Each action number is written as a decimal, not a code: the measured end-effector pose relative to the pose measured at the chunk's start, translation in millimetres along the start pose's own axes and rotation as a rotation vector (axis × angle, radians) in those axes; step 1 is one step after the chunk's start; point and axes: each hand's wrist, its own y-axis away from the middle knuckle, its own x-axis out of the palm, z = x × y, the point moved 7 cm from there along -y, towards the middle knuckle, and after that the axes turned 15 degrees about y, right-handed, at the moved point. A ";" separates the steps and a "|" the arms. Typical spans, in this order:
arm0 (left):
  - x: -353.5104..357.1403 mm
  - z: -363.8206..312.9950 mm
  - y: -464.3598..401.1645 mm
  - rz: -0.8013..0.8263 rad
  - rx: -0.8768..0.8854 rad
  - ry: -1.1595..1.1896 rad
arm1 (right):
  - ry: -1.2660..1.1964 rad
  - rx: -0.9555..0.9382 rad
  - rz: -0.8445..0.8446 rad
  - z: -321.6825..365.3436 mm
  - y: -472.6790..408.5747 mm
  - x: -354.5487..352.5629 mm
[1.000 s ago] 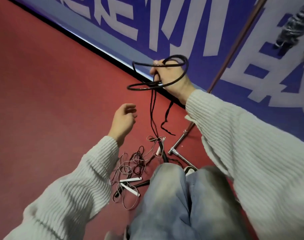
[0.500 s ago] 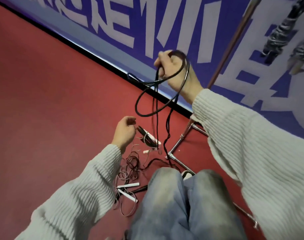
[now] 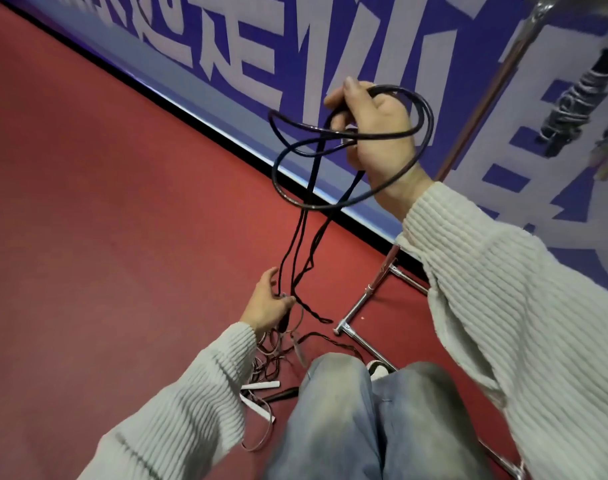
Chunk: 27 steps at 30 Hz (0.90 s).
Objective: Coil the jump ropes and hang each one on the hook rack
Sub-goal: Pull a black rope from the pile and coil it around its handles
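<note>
Two loose loops of black jump rope [image 3: 333, 147] gripped in right hand [image 3: 378, 133]; left hand [image 3: 267, 303] pinches its strands at 6 o'clock. Risk: tail snags floor rope tangle [image 3: 271, 355], dragging it up.

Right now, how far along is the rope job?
Done: wrapped ropes already hang at upper right. In hand: the right hand holds black rope loops; the left hand has a grip on its trailing strands. Left: a tangle of other ropes on the red floor.
</note>
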 end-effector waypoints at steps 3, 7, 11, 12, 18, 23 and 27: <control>15.5 5.0 -4.7 0.050 0.015 -0.160 | -0.076 0.007 -0.008 -0.4 2.2 -3.3; 0.8 2.9 -0.2 -0.139 0.160 -0.231 | -0.074 0.114 -0.040 -15.3 -1.4 -25.7; -15.6 -16.4 10.8 -0.141 0.110 0.174 | 0.207 0.360 0.162 -75.6 9.0 -37.7; -19.1 -23.0 13.4 -0.112 0.072 0.303 | 0.302 0.432 0.227 -95.3 16.2 -38.5; -29.8 -95.7 32.6 0.105 0.106 0.611 | 0.538 0.582 0.511 -182.7 67.6 -12.0; -15.2 -122.7 42.2 0.218 0.108 0.743 | 0.497 0.529 0.604 -204.9 99.2 23.0; -10.3 -124.7 43.0 0.161 0.144 0.641 | 0.370 0.586 0.484 -211.8 102.5 33.4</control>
